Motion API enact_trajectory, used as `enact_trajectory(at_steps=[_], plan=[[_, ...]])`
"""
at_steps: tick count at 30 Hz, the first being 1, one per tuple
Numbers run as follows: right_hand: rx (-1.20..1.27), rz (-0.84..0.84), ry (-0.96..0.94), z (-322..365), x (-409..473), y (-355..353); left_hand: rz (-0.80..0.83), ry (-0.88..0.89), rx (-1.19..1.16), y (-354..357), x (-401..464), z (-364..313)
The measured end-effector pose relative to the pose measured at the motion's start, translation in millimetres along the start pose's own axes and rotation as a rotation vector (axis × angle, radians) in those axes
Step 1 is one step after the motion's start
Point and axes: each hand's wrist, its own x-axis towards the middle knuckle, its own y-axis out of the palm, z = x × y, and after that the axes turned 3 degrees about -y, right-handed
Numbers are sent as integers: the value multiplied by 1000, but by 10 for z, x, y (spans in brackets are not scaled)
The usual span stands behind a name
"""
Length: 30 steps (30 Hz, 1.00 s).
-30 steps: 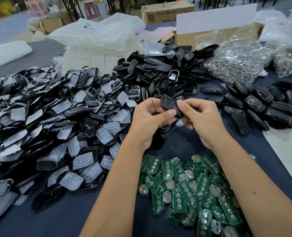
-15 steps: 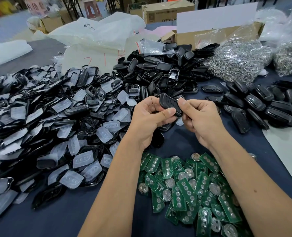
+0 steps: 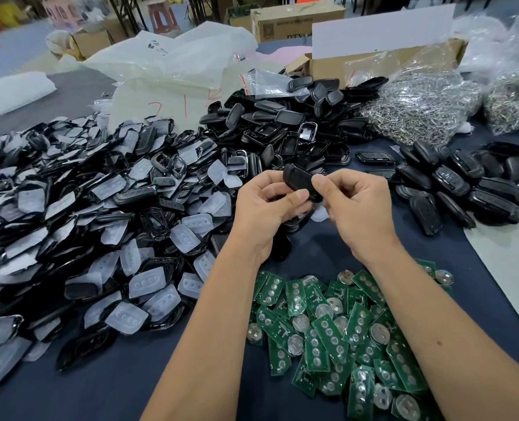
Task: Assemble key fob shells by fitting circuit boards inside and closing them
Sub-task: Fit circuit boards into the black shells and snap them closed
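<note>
A dark blue table cloth (image 3: pixel 106 390) covers the work surface and fills most of the frame. The largest thing on it is the wide heap of black shell halves with translucent button pads (image 3: pixel 79 226), spreading over the whole left side. Above centre lies a second heap of black shell halves (image 3: pixel 285 129), and behind it, in the upper middle, a crumpled clear plastic bag (image 3: pixel 173 59) and an open cardboard box (image 3: pixel 358 60). At the upper right sit bags of silvery metal rings (image 3: pixel 422 107). Below them, along the right edge, is a pile of closed black key fobs (image 3: pixel 464 183). In the lower centre and lower right, between the two forearms and under them, lies a pile of green circuit boards (image 3: pixel 328 329) with round coin cells among them.

Just above the middle of the frame both hands are raised over the cloth, holding one black key fob shell (image 3: pixel 296 177) between them. The left hand (image 3: pixel 264 208) has its fingers curled under the shell and its thumb laid across the near face, gripping it. The right hand (image 3: pixel 358 205) pinches the shell's right end between thumb and forefinger, its other fingers curled in toward the palm. The shell is tilted, its upper end pointing to the upper left. Whether its two halves are fully closed cannot be told.
</note>
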Motion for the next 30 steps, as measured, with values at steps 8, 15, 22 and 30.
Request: enact_trajectory(at_steps=[8,15,22,30], plan=[[-14,92,-3,22,15,-52,32,9,-36,-145,14,-83],[97,228,72,-27,22,-83,-37,21,-18,-103,21,-58],[135,264,17,-41,33,-95,-84,9,-17,-58,29,-37],[137,205,20,-50,57,-84,-125,-4,-30,5,17,-28]])
